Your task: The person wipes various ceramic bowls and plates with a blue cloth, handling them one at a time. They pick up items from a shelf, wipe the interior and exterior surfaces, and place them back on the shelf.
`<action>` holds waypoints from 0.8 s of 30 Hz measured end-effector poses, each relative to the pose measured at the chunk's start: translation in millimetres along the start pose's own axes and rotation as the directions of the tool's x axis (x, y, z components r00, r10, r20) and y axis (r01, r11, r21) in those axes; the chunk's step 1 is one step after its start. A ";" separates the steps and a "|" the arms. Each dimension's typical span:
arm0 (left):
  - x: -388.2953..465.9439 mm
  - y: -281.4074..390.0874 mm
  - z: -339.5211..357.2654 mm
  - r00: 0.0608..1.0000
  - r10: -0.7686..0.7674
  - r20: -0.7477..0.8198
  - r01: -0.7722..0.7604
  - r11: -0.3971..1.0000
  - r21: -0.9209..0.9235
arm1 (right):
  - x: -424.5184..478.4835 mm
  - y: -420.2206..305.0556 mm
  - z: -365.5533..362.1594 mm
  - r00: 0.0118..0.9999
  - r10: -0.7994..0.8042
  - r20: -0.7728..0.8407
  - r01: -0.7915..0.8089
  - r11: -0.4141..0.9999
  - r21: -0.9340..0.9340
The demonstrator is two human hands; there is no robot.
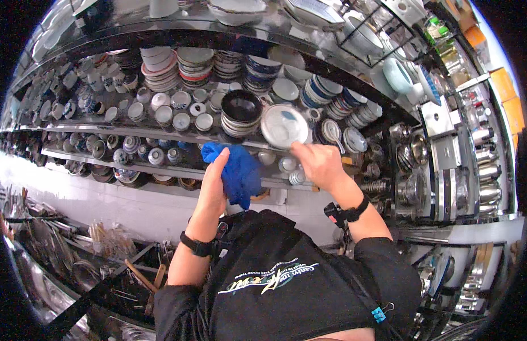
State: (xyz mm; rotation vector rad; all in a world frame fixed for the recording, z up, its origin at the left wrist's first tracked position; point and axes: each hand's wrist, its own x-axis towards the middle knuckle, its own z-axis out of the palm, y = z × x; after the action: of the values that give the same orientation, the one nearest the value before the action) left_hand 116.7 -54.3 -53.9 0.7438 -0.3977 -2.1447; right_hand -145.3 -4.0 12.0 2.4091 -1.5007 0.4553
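Note:
My left hand [213, 183] grips a bunched blue cloth [238, 172], thumb on top, in front of the shelf edge. Part of the cloth hangs below the hand. A round white plate [282, 123] with a blue-green leaf pattern lies at the shelf's front. At its near rim, the fingers of my right hand [319, 162] pinch the edge; the fingertips are partly hidden. Left of that plate stands a stack of bowls topped by a black bowl [241, 106]. Just right of the plate is a dish with a white spoon [331, 131].
Small white cups [181, 121] and stacked plates [195, 64] crowd the shelf. A lower shelf [178, 167] holds more cups and bowls. Overhead, another shelf [182, 30] juts out. Metalware racks [447, 157] stand to the right; wooden-handled utensils [140, 275] lie behind at left.

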 end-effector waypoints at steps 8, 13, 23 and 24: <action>5.8 -36.8 46.8 0.991 0.073 0.116 -0.117 0.890 0.440 | -42.3 -17.1 -62.5 0.963 -0.253 0.094 0.255 0.967 -0.004; 4.7 -81.3 84.1 0.984 0.102 0.142 -0.168 0.782 0.600 | -94.6 11.1 -82.5 0.992 -0.099 -0.075 0.109 0.982 0.151; -11.3 -195.8 178.2 0.980 -0.031 0.199 -0.112 0.738 0.666 | -212.2 86.0 -77.4 0.936 0.294 0.193 -0.266 0.233 0.935; -12.3 -208.6 185.6 0.979 -0.052 0.196 -0.096 0.734 0.672 | -223.7 88.3 -76.7 0.932 0.288 0.219 -0.253 0.086 0.964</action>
State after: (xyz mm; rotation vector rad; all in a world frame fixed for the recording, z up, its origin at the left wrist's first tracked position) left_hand -118.9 89.9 -11.2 0.9014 -1.3529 -2.0411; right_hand -327.2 170.5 -1.9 2.7894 -1.9934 2.2616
